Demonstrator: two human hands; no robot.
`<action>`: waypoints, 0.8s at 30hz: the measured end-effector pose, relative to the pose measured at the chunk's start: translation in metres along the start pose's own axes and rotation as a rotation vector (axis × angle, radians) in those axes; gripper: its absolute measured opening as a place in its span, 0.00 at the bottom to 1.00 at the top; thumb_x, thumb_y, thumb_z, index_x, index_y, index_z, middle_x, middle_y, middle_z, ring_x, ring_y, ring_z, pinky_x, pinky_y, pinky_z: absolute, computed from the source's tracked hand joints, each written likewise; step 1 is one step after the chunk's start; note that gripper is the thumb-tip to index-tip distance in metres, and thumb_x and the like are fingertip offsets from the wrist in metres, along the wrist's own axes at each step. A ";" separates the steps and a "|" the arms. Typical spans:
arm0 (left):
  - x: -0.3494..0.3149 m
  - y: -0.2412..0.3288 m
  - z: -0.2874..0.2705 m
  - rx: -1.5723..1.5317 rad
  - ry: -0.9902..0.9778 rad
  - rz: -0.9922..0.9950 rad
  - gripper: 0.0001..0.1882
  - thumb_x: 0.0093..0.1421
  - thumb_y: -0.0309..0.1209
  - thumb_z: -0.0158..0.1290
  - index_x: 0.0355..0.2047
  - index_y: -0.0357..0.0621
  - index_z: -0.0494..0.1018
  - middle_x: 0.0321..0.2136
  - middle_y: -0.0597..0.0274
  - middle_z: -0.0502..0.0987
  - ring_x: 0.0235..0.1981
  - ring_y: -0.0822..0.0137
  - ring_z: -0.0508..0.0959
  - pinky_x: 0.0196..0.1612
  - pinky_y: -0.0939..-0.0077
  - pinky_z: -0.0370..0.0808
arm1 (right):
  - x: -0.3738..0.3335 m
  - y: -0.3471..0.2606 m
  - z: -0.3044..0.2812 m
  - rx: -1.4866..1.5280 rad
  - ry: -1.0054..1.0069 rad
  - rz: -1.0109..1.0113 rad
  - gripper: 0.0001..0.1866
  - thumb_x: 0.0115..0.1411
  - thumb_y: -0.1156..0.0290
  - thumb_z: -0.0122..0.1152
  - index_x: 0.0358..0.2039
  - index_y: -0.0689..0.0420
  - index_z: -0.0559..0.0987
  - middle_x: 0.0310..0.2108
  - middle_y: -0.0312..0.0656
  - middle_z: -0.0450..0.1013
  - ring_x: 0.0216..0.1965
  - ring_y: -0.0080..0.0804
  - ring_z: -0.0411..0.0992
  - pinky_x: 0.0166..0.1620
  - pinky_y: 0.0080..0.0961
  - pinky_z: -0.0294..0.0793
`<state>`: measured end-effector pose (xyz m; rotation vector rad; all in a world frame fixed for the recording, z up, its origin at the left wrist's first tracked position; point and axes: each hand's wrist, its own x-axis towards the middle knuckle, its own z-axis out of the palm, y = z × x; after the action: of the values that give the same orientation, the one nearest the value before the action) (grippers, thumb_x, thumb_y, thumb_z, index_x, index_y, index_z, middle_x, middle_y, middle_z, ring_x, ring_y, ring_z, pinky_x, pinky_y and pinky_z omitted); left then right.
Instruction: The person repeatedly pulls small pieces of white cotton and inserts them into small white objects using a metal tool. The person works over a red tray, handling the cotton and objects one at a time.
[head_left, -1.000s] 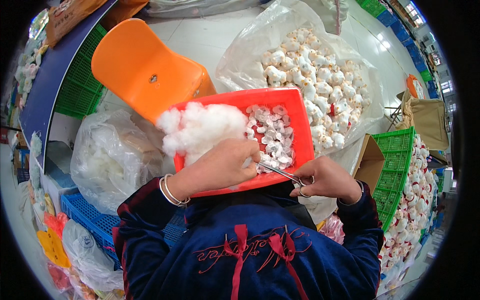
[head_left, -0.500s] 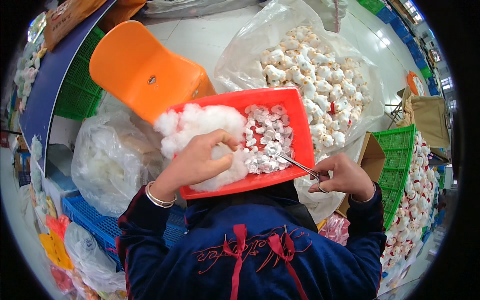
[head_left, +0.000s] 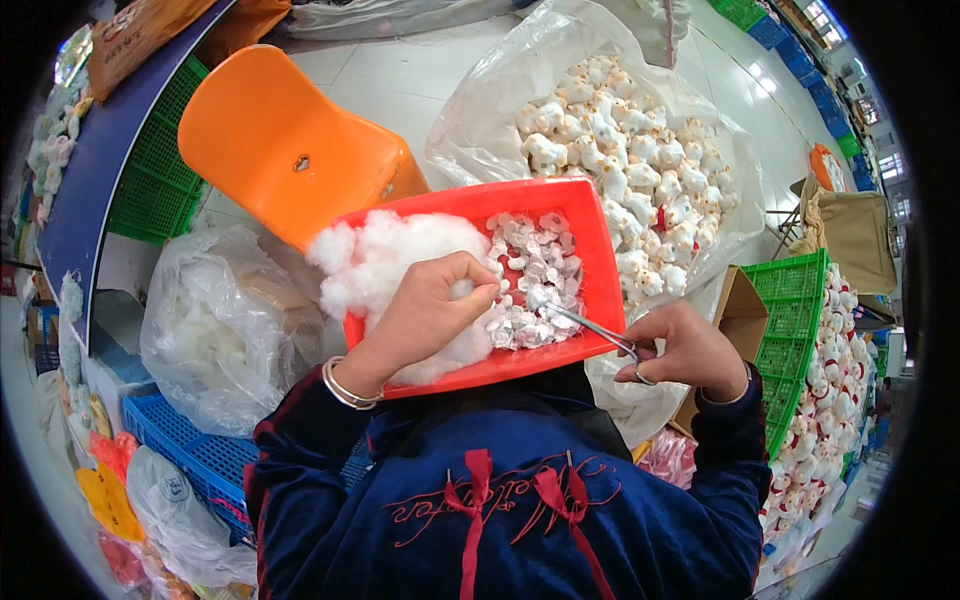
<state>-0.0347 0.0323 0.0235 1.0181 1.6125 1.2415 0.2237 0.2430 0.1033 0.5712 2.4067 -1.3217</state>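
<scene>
A red plastic tray (head_left: pixel 602 255) rests at my lap. Fluffy white stuffing (head_left: pixel 385 250) fills its left part, and many small whitish-grey pieces (head_left: pixel 545 262) lie in its right part. My left hand (head_left: pixel 425 315) is over the stuffing, thumb and fingertips pinched together near the small pieces; what is between them, if anything, is too small to make out. In my right hand (head_left: pixel 690 350) are metal forceps (head_left: pixel 598 331) with ring handles. Their slim jaws reach over the tray's right edge, with the tip at a bit of white among the pieces.
Beyond the tray stands an orange chair (head_left: pixel 290 150). A large clear bag (head_left: pixel 480 120) of small white plush pieces (head_left: pixel 650 180) lies far right. Green crates (head_left: pixel 790 340) and a cardboard box (head_left: pixel 742 318) stand right; a bag of stuffing (head_left: pixel 225 330) and blue crate (head_left: pixel 190 440) sit left.
My left hand has moved right toward the small pieces, and its thumb and fingers have closed from a loose curl into a pinch. My right hand and the forceps have barely moved.
</scene>
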 end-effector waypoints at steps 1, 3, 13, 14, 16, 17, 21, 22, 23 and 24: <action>-0.001 0.006 -0.003 -0.080 -0.028 -0.098 0.08 0.65 0.26 0.62 0.43 0.36 0.80 0.40 0.64 0.83 0.42 0.74 0.81 0.48 0.76 0.77 | 0.000 0.000 -0.001 -0.015 0.018 0.023 0.17 0.50 0.64 0.80 0.31 0.62 0.83 0.16 0.38 0.65 0.19 0.26 0.61 0.25 0.29 0.61; -0.002 0.008 -0.001 -0.117 -0.018 -0.064 0.10 0.63 0.26 0.62 0.45 0.37 0.80 0.41 0.63 0.84 0.44 0.73 0.81 0.50 0.75 0.77 | -0.001 -0.001 -0.001 -0.044 0.050 0.071 0.16 0.51 0.63 0.80 0.31 0.62 0.83 0.16 0.38 0.65 0.19 0.26 0.61 0.25 0.29 0.62; 0.007 0.014 0.017 0.077 -0.121 0.209 0.06 0.59 0.24 0.61 0.37 0.39 0.79 0.34 0.60 0.84 0.37 0.69 0.84 0.43 0.74 0.78 | 0.005 -0.007 0.002 0.052 -0.020 0.022 0.16 0.50 0.64 0.81 0.34 0.61 0.86 0.16 0.36 0.68 0.20 0.23 0.62 0.26 0.28 0.63; 0.006 0.013 0.015 0.096 -0.115 0.243 0.04 0.59 0.24 0.61 0.35 0.39 0.79 0.33 0.60 0.84 0.36 0.69 0.84 0.42 0.74 0.79 | 0.005 -0.008 0.002 0.068 -0.037 0.037 0.16 0.51 0.64 0.81 0.34 0.61 0.86 0.16 0.36 0.68 0.20 0.23 0.63 0.26 0.27 0.63; 0.004 0.014 0.011 0.155 -0.118 0.287 0.03 0.58 0.23 0.59 0.33 0.38 0.80 0.31 0.60 0.84 0.34 0.68 0.84 0.40 0.74 0.79 | 0.005 -0.010 0.003 0.088 -0.068 0.062 0.16 0.51 0.64 0.81 0.35 0.61 0.86 0.16 0.35 0.68 0.20 0.22 0.63 0.26 0.27 0.63; 0.003 0.018 0.009 0.195 -0.128 0.298 0.03 0.58 0.22 0.59 0.33 0.38 0.80 0.31 0.59 0.84 0.33 0.68 0.84 0.39 0.74 0.79 | 0.005 -0.011 0.003 0.093 -0.081 0.073 0.16 0.51 0.64 0.81 0.34 0.61 0.86 0.16 0.35 0.68 0.20 0.21 0.63 0.26 0.27 0.63; 0.001 0.006 -0.003 0.327 -0.004 0.412 0.05 0.58 0.24 0.58 0.33 0.36 0.79 0.29 0.57 0.85 0.27 0.62 0.83 0.34 0.68 0.79 | 0.004 -0.010 -0.004 0.023 -0.142 0.013 0.16 0.51 0.66 0.81 0.33 0.63 0.85 0.16 0.34 0.69 0.21 0.18 0.64 0.27 0.25 0.64; -0.002 0.004 -0.014 0.295 0.061 0.319 0.05 0.58 0.24 0.57 0.34 0.36 0.80 0.29 0.59 0.84 0.26 0.64 0.82 0.33 0.68 0.79 | -0.001 -0.007 -0.008 0.054 -0.107 0.071 0.16 0.51 0.66 0.81 0.33 0.63 0.85 0.16 0.33 0.69 0.21 0.18 0.64 0.27 0.25 0.64; -0.004 0.004 -0.030 0.259 0.125 0.222 0.05 0.59 0.24 0.56 0.34 0.35 0.80 0.28 0.61 0.84 0.26 0.65 0.82 0.33 0.68 0.78 | -0.009 -0.003 -0.013 0.086 -0.075 0.132 0.15 0.51 0.67 0.81 0.32 0.63 0.85 0.16 0.33 0.69 0.21 0.17 0.64 0.27 0.24 0.64; -0.005 0.005 -0.038 0.223 0.189 0.125 0.06 0.59 0.24 0.56 0.34 0.35 0.80 0.27 0.62 0.84 0.25 0.66 0.81 0.33 0.68 0.78 | -0.013 -0.001 -0.015 0.117 -0.042 0.193 0.15 0.50 0.67 0.81 0.32 0.64 0.85 0.16 0.32 0.69 0.21 0.17 0.64 0.27 0.24 0.64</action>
<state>-0.0682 0.0170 0.0355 1.1841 1.8902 1.2930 0.2326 0.2527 0.1180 0.7781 2.1888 -1.3814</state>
